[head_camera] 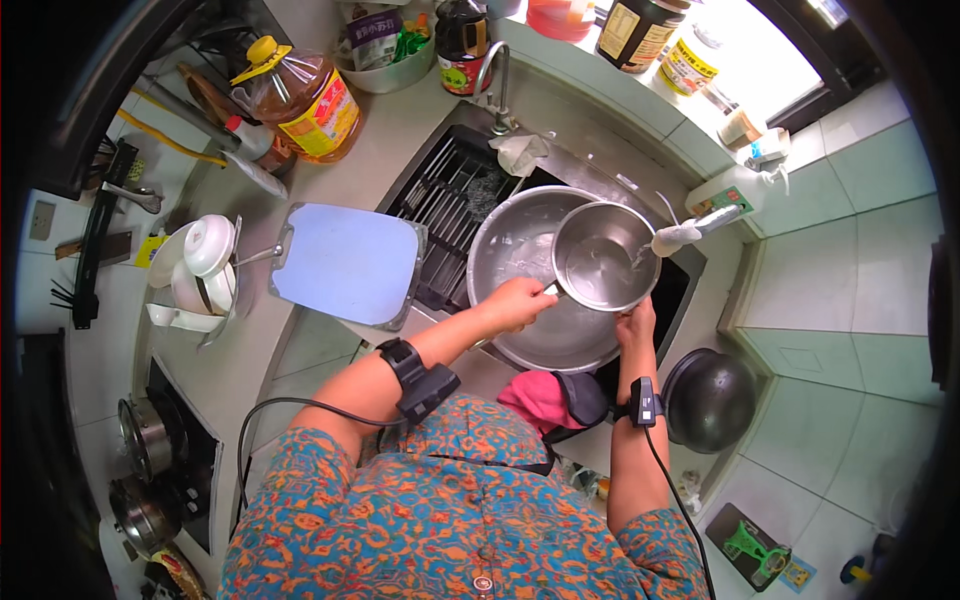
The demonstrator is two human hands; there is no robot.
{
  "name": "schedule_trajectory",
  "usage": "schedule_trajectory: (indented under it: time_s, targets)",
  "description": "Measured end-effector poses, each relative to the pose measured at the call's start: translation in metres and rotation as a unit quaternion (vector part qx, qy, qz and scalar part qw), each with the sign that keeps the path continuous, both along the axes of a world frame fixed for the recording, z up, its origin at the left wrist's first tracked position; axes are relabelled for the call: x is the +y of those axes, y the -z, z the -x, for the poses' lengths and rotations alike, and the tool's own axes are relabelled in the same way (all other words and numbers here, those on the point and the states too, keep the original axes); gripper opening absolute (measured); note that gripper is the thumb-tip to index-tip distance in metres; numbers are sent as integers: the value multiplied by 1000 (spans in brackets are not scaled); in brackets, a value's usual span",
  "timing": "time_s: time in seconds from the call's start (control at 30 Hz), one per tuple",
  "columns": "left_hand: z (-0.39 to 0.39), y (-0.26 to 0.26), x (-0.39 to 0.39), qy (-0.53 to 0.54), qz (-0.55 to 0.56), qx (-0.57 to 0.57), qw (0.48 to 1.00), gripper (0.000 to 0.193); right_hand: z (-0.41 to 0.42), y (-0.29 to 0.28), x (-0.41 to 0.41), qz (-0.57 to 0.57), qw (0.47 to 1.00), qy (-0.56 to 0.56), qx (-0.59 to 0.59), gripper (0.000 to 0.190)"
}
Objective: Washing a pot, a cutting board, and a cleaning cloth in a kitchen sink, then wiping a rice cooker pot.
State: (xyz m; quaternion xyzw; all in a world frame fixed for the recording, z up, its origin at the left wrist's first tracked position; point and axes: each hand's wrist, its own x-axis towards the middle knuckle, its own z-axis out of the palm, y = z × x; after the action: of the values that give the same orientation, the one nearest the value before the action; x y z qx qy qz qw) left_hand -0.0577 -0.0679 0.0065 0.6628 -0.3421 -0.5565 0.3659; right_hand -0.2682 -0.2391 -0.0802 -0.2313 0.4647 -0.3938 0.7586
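A small stainless steel pot [606, 259] is held tilted above a large metal basin [499, 300] in the sink. My left hand [523, 303] is closed around the pot's handle. Beneath the pot's near right side, my right hand [636, 324] supports its rim or underside; the fingers are partly hidden. A little water lies in the pot, and a stream seems to enter at its right edge from a covered faucet spout [676, 238]. The basin also shows water inside.
Left of the basin are a black drying rack [457, 217] and a blue cutting board [349, 262]. A pink cloth [534, 401] lies at the counter's front edge. On the right stand a black wok [711, 401] and a white pump bottle [727, 191]. An oil jug [307, 112] is behind the board.
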Motion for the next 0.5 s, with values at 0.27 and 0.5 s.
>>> schedule_trajectory:
  time_s: [0.27, 0.5]
  targets:
    - [-37, -10, 24, 18, 190, -618, 763, 21, -11, 8, 20, 8, 995, -99, 19, 38]
    - [-85, -15, 47, -63, 172, -662, 726, 19, -40, 4, 42, 7, 990, -128, 58, 38]
